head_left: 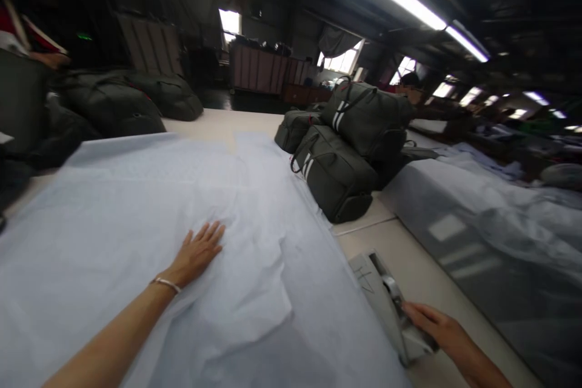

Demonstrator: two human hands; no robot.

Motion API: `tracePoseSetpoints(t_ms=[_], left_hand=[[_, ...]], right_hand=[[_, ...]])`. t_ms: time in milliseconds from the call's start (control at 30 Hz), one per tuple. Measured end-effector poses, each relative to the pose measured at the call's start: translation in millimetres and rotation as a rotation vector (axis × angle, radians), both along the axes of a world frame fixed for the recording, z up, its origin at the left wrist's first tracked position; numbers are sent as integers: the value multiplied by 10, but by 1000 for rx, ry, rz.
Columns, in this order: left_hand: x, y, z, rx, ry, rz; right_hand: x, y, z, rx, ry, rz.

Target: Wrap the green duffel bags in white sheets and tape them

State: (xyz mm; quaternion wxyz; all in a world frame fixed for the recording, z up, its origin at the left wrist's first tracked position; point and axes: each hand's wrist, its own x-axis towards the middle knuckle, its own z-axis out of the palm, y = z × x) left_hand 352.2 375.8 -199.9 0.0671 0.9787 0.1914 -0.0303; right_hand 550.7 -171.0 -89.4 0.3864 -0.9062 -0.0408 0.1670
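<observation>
White translucent plastic sheeting point(136, 212) is spread over the table, wrinkled towards its right side. My left hand point(197, 254), with a bracelet on the wrist, rests on it palm down, fingers stretched out. At the lower right, beside the sheet's edge, lies a pale grey device point(370, 288) with dark marks written on its top and a long slot holding a silvery part. My right hand point(430, 324) is closed at the near right side of this device, fingers bent over a dark part. Its exact kind cannot be made out.
Dark green duffel bags point(334, 173) with white stripes are stacked beyond the device. More dark bags point(109, 103) stand at the back left. Clear plastic point(477, 236) covers a bulky pile on the right. A person's arm point(50, 59) shows at far left.
</observation>
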Motion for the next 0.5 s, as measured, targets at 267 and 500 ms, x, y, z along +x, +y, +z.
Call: tracePoseSetpoints(t_ms=[267, 500], left_hand=[[44, 24, -14, 0, 47, 21], [53, -56, 200, -34, 85, 16]], right_hand=[[13, -113, -71, 91, 183, -5], [-131, -257, 264, 114, 53, -48]])
